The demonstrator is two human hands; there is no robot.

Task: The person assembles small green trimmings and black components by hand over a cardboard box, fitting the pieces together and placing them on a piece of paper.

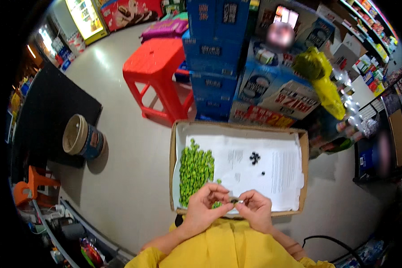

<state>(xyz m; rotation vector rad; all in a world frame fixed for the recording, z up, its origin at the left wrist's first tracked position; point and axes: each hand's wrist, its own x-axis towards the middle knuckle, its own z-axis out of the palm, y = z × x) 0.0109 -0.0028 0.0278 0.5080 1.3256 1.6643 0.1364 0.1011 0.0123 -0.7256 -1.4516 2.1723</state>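
Pinching a small dark-centred piece [234,201] between bare left hand [205,209] and right hand [257,209] above the near side of a shallow brown cardboard box [305,163], facing heaped knobbly green pieces [194,170] leftward, leaving smooth white paper [214,136] open around round black beads [253,157].

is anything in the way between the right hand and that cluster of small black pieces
Nothing visible blocks it: between the right hand and the cluster of small black pieces is flat white paper. One loose black piece lies there, slightly right of the direct line.
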